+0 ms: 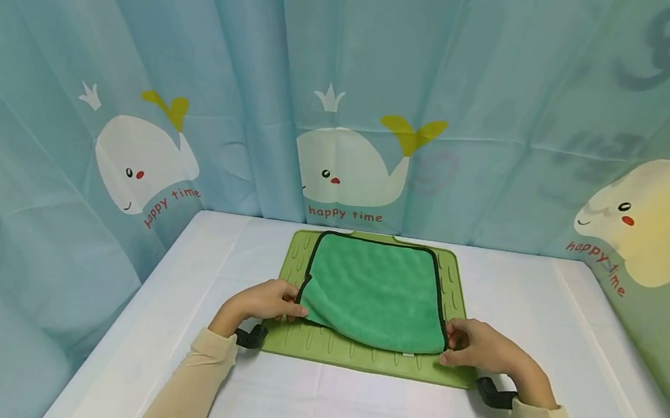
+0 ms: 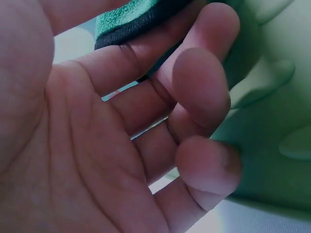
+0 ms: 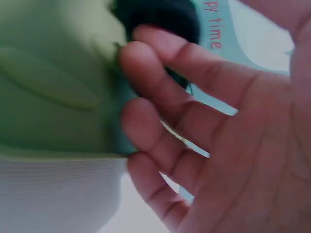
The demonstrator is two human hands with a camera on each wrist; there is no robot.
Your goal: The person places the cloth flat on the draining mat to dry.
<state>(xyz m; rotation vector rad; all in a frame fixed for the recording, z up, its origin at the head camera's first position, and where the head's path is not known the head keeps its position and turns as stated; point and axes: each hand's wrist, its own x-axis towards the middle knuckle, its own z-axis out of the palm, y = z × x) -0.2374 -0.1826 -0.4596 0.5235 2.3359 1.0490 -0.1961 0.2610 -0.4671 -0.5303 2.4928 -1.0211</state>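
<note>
A green towel (image 1: pixel 376 285) with black trim lies over a light green ribbed mat (image 1: pixel 350 357), seen in the head view. Its near side bends in a rounded fold without trim showing, and a small white tag (image 1: pixel 408 354) pokes out there. The left hand (image 1: pixel 267 299) pinches the towel's left edge near the front, thumb on top. At the front right corner, the right hand (image 1: pixel 483 346) pinches the black trim between thumb and fingers. Both wrist views show curled fingers close over the mat, with the dark trim (image 2: pixel 141 24) by the left index finger.
The mat lies on a white-covered table (image 1: pixel 326 406) against a pale blue curtain (image 1: pixel 477 81) printed with whales, which also closes off both sides. A black strap piece (image 1: pixel 252 336) sits at the left wrist and another strap piece (image 1: pixel 495 393) at the right.
</note>
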